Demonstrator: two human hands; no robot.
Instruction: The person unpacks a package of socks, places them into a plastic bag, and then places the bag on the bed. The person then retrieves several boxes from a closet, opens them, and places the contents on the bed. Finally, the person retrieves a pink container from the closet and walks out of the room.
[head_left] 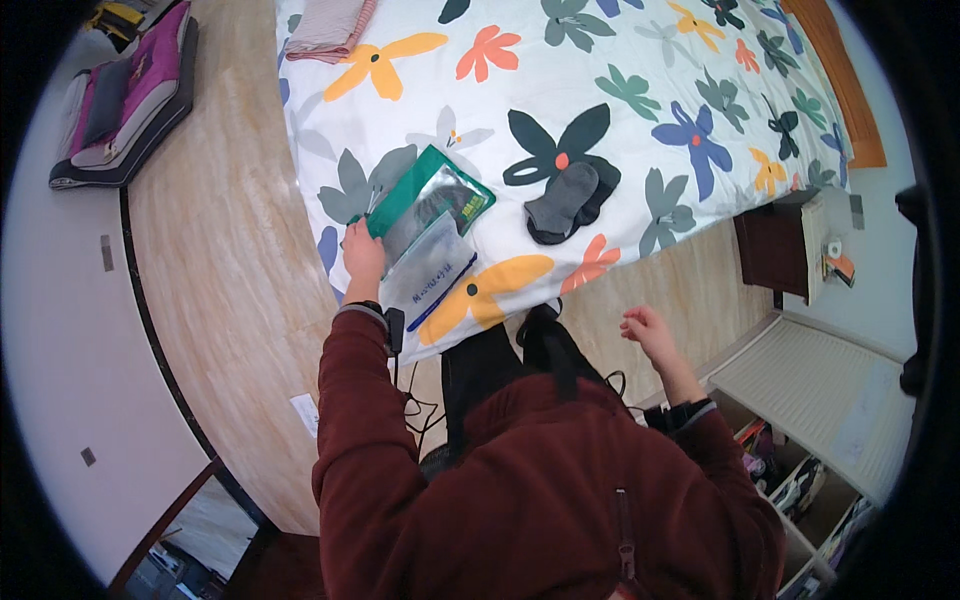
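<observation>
Left hand, closed, gripped the green-topped clear plastic packet by its left edge, left of centre frame, lying on the flower-printed bedspread. Right hand hung loosely curled, empty, lower right. Pair of dark grey socks lay centre, apart. Judged step: handling the packet; next calls for the free hand.

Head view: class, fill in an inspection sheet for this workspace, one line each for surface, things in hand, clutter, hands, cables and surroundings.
Surface: bed under a white cover with coloured flowers.
Things in hand: green-edged clear packet with a dark item inside, lying on a second clear bag.
Clutter: dark socks piled on the cover; folded striped cloth at the far edge.
Hands: left hand grips the packet's edge; right hand empty, loosely curled, off the bed.
Cables: black cable by the left sleeve.
Surroundings: wooden floor; open suitcase; dark nightstand.
</observation>
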